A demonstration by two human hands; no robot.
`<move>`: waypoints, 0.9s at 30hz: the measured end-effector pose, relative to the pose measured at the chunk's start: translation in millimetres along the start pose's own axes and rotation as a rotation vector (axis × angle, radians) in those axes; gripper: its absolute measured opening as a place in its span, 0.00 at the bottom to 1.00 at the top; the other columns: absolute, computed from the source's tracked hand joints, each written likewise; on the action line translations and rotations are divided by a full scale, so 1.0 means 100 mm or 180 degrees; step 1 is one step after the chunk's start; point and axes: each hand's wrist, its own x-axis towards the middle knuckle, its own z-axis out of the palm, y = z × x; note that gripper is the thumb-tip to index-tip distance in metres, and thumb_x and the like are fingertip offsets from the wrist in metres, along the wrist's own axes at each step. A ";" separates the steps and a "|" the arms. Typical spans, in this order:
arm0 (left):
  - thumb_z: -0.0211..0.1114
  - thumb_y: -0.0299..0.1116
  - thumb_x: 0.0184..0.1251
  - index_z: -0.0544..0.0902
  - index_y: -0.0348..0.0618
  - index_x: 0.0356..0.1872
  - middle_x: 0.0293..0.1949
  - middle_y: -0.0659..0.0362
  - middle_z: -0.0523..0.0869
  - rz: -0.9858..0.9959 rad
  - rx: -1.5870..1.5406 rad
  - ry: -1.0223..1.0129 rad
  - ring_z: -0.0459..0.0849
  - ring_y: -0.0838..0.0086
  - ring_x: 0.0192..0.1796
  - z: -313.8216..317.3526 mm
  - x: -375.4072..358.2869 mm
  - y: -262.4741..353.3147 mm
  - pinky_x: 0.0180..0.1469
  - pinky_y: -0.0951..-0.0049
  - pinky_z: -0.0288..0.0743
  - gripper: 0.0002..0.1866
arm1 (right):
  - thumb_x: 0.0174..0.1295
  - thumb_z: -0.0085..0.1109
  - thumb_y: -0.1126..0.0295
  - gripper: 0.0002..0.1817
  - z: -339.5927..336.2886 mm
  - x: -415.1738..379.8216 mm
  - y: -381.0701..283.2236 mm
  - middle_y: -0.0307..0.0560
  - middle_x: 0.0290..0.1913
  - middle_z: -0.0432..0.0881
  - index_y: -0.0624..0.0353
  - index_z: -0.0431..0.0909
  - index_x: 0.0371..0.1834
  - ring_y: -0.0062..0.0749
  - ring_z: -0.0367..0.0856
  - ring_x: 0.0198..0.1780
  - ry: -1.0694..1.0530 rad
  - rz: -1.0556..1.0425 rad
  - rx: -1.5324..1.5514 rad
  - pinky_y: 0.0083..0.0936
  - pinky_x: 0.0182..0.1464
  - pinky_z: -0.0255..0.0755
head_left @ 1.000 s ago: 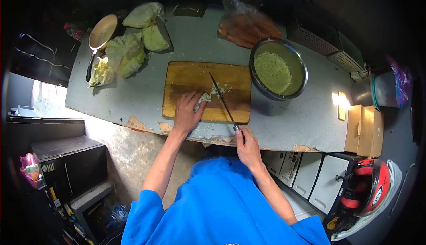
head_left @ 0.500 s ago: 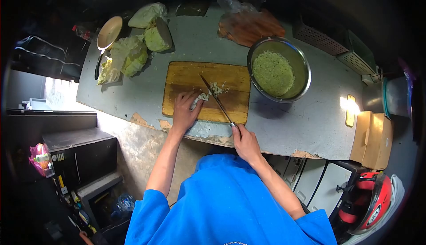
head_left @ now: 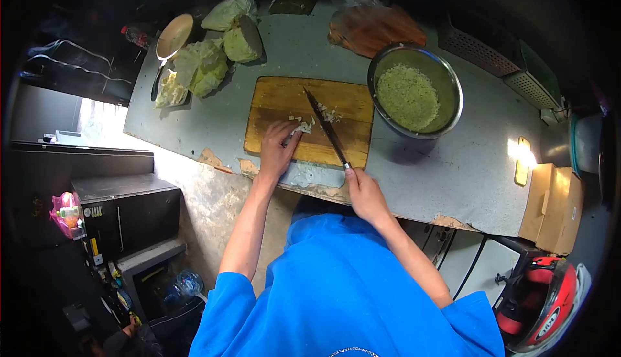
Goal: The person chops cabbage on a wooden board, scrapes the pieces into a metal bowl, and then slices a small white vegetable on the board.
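Observation:
My left hand (head_left: 278, 148) rests on the left half of the wooden cutting board (head_left: 275, 101), its fingers curled and closed over pale chopped cabbage (head_left: 301, 126). Part of what lies beneath the fingertips is hidden. In my right hand (head_left: 367, 196), at the board's front edge, is the handle of a kitchen knife (head_left: 328, 128). Its dark blade slants away across the board, tip pointing to the far side. More small pale bits (head_left: 330, 114) lie just right of the blade. A metal bowl (head_left: 451, 82) holding finely chopped cabbage (head_left: 407, 97) stands right of the board.
Cabbage pieces (head_left: 206, 72), a cut cabbage (head_left: 243, 41) and a pan (head_left: 175, 36) sit at the far left. Behind the bowl lies a bag of carrots (head_left: 375, 30). Cardboard boxes (head_left: 550, 208) and a red helmet (head_left: 550, 299) are at right. Another person's hand (head_left: 132, 326) shows at lower left.
The view has shifted, moving the table up and right. The knife has slid slightly forward over the board. Pale pieces now lie more spread beyond my left fingers. Another person's hand has appeared at lower left.

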 end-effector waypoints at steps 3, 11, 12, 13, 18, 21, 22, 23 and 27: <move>0.72 0.31 0.68 0.90 0.38 0.48 0.50 0.51 0.91 0.0021 0.0056 0.0119 0.84 0.54 0.57 0.02 0.02 0.02 0.61 0.58 0.76 0.11 | 0.82 0.43 0.54 0.23 0.22 -0.03 0.01 0.75 0.38 0.84 0.66 0.77 0.48 0.79 0.80 0.45 0.0187 -0.0358 -0.0163 0.63 0.50 0.71; 0.74 0.29 0.64 0.90 0.38 0.46 0.49 0.51 0.91 0.0212 0.0264 0.0104 0.85 0.53 0.55 0.07 0.04 -0.09 0.59 0.57 0.77 0.11 | 0.82 0.43 0.55 0.23 0.51 -0.02 -0.01 0.79 0.32 0.83 0.68 0.74 0.46 0.82 0.81 0.42 0.0206 -0.0039 -0.0845 0.66 0.49 0.73; 0.74 0.29 0.64 0.90 0.38 0.46 0.49 0.51 0.91 0.0260 0.0304 0.0084 0.85 0.54 0.55 0.06 0.05 -0.09 0.59 0.57 0.77 0.11 | 0.82 0.43 0.55 0.23 0.56 -0.01 -0.04 0.79 0.32 0.83 0.68 0.74 0.46 0.82 0.81 0.42 0.0215 0.0010 -0.0835 0.66 0.49 0.73; 0.74 0.29 0.64 0.90 0.38 0.46 0.49 0.52 0.91 0.0314 0.0335 0.0064 0.85 0.54 0.54 0.04 0.05 -0.09 0.58 0.57 0.77 0.11 | 0.82 0.43 0.55 0.22 0.60 0.00 -0.08 0.78 0.31 0.83 0.67 0.74 0.47 0.81 0.81 0.41 0.0263 0.0048 -0.0887 0.65 0.48 0.73; 0.75 0.29 0.63 0.91 0.39 0.44 0.47 0.52 0.91 0.0530 0.0059 -0.0203 0.86 0.55 0.52 -0.09 0.16 -0.23 0.55 0.58 0.78 0.10 | 0.82 0.45 0.57 0.19 0.64 0.11 -0.18 0.74 0.29 0.82 0.65 0.74 0.46 0.79 0.81 0.38 0.0539 0.0003 -0.0407 0.63 0.46 0.73; 0.75 0.28 0.63 0.91 0.39 0.44 0.45 0.52 0.92 0.0623 -0.0149 -0.0316 0.86 0.56 0.51 -0.12 0.19 -0.27 0.54 0.58 0.79 0.09 | 0.81 0.45 0.57 0.19 0.65 -0.03 -0.27 0.71 0.29 0.82 0.64 0.76 0.43 0.76 0.81 0.37 0.0750 0.0146 -0.0087 0.62 0.42 0.70; 0.74 0.27 0.63 0.91 0.39 0.43 0.45 0.52 0.92 0.0633 -0.0193 -0.0292 0.86 0.56 0.50 -0.11 0.19 -0.28 0.53 0.59 0.79 0.09 | 0.81 0.45 0.57 0.19 0.70 -0.08 -0.27 0.71 0.29 0.82 0.64 0.76 0.43 0.76 0.81 0.37 0.0798 0.0201 -0.0080 0.62 0.42 0.70; 0.74 0.27 0.63 0.91 0.39 0.43 0.45 0.52 0.92 0.0646 -0.0250 -0.0343 0.86 0.56 0.50 -0.10 0.18 -0.29 0.53 0.59 0.79 0.09 | 0.81 0.46 0.57 0.19 0.74 -0.13 -0.29 0.71 0.28 0.82 0.64 0.76 0.43 0.75 0.81 0.37 0.0809 0.0281 -0.0071 0.62 0.41 0.70; 0.75 0.27 0.61 0.91 0.39 0.42 0.44 0.54 0.91 0.0513 -0.0183 -0.0201 0.85 0.57 0.49 -0.05 0.16 -0.25 0.52 0.59 0.78 0.09 | 0.81 0.48 0.59 0.18 0.99 -0.24 -0.28 0.68 0.25 0.81 0.64 0.75 0.42 0.73 0.81 0.35 0.1044 0.0347 0.0023 0.59 0.38 0.71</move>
